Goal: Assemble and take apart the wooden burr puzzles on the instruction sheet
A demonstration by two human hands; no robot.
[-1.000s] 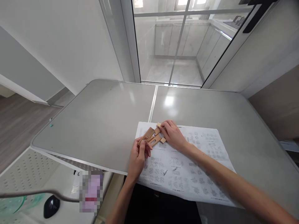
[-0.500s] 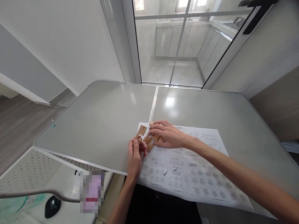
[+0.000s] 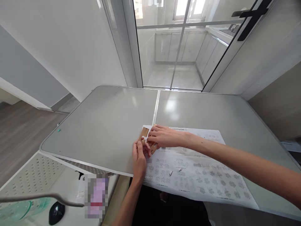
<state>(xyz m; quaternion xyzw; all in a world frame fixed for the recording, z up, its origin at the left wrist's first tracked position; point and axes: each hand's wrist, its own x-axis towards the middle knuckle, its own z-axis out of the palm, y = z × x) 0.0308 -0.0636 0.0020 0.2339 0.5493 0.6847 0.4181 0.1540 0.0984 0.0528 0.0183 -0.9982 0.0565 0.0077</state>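
From the head view, your left hand pinches the near end of a notched wooden piece, its grip clenched on it so the piece stays put, while your right hand lies flat over the other wooden pieces, pressing them down; whether its grip closes on them you cannot tell. They rest on the printed sheet at the bench seam, and your right hand hides the joint.
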